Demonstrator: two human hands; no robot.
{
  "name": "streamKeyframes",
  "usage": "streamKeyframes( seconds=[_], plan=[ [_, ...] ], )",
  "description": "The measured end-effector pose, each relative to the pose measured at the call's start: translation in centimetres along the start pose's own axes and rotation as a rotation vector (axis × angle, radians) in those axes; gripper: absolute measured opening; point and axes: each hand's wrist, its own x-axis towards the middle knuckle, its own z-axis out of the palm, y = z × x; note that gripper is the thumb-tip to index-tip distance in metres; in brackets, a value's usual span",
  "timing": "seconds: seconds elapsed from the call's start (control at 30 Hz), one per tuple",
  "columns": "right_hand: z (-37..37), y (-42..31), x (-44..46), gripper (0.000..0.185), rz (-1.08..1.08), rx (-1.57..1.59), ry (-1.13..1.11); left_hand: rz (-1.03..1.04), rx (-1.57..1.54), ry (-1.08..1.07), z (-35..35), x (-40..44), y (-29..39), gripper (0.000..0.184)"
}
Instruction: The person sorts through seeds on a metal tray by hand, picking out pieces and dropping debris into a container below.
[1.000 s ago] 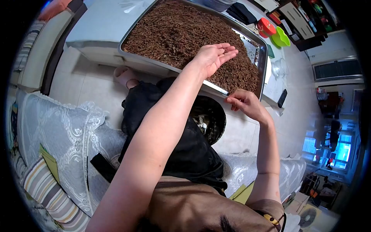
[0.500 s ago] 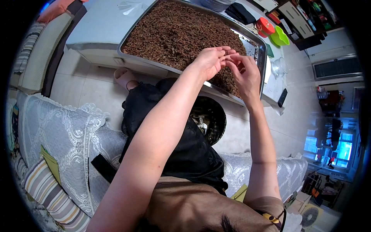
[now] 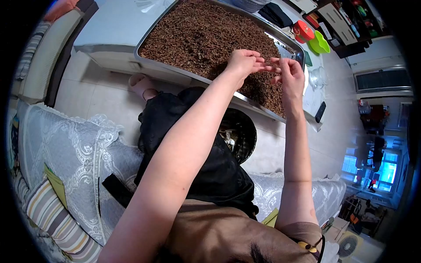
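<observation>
A large metal tray (image 3: 184, 71) holds a broad heap of small brown dried pieces, like peppercorns (image 3: 197, 33); their exact kind is too small to tell. Above the heap's right part, my left hand (image 3: 246, 65) is turned partly palm up, its fingers stretched toward the right. Whether tiny pieces lie in that palm cannot be seen. My right hand (image 3: 291, 76) is beside the left fingertips, thumb and fingers bent together in a pinch. Anything between those fingers is too small to make out.
Below the tray's near edge stands a dark round bin (image 3: 245, 136) with scraps inside. A red container (image 3: 302, 31), a green bowl (image 3: 319, 42), a clear glass jar (image 3: 316, 76) and a black remote (image 3: 320, 111) are to the right. A lace-covered sofa (image 3: 66, 149) lies behind.
My right hand has moved slightly right, away from my left palm, and its fingers have shifted. The left fingers are more stretched out toward it.
</observation>
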Motion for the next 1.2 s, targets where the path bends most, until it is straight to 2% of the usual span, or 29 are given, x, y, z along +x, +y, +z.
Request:
streamKeyframes(
  seconds=[0.07, 0.17, 0.27, 0.37, 0.47, 0.5, 0.63, 0.73, 0.87, 0.9, 1.03, 1.13, 1.17, 1.2],
  plan=[
    [-0.8, -1.2, -1.3, 0.016, 0.047, 0.005, -0.041, 0.048, -0.014, 0.042, -0.5, 0.3, 0.0, 0.026],
    [-2.7, -1.0, -4.2, 0.013, 0.16, -0.074, -0.293, 0.139, 0.07, 0.116, -1.1, 1.1, 0.0, 0.028],
    [-3.6, -1.0, -8.0, 0.007, 0.306, -0.378, -0.473, 0.212, 0.083, 0.212, -0.5, 0.8, 0.1, 0.024],
    [-4.9, 0.2, -9.9, 0.008, 0.124, -0.687, -0.595, 0.229, 0.147, 0.229, -0.3, 0.4, 0.1, 0.025],
    [-5.5, -0.9, -9.3, 0.011, 0.168, -0.781, -0.69, 0.255, 0.156, 0.233, -0.2, 0.5, 0.0, 0.025],
    [-5.4, -1.3, -8.8, 0.016, 0.215, -0.734, -0.655, 0.261, 0.151, 0.232, -0.1, 0.5, 0.0, 0.024],
    [-4.8, -0.7, -5.3, 0.015, 0.176, -0.66, -0.58, 0.291, 0.135, 0.23, 0.1, 0.1, 0.7, 0.024],
    [-3.0, 0.6, -2.9, 0.012, -0.237, -0.954, -0.439, 0.306, 0.215, 0.253, -0.1, -0.2, 1.6, 0.025],
    [0.0, 2.4, -1.3, 0.013, -0.277, -0.951, -0.402, 0.357, 0.281, 0.412, -0.7, 0.6, 1.6, 0.027],
    [0.9, 2.4, -1.3, 0.013, -0.319, -0.943, -0.4, 0.358, 0.26, 0.463, -0.8, 1.1, 1.5, 0.03],
    [1.9, 5.1, -0.5, 0.012, -0.569, -1.006, -0.376, 0.435, 0.512, 0.591, -1.8, 3.0, 1.0, 0.04],
    [0.6, 6.0, 0.0, 0.012, -0.462, -0.934, -0.309, 0.428, 0.518, 0.64, -1.4, 2.9, 1.2, 0.044],
    [-0.1, 6.6, 0.4, 0.011, -0.479, -0.921, -0.226, 0.431, 0.509, 0.653, -1.4, 3.2, 1.2, 0.044],
    [-0.8, 6.4, 0.6, 0.013, -0.409, -0.979, -0.182, 0.433, 0.498, 0.666, -1.4, 3.2, 1.3, 0.045]
  ],
)
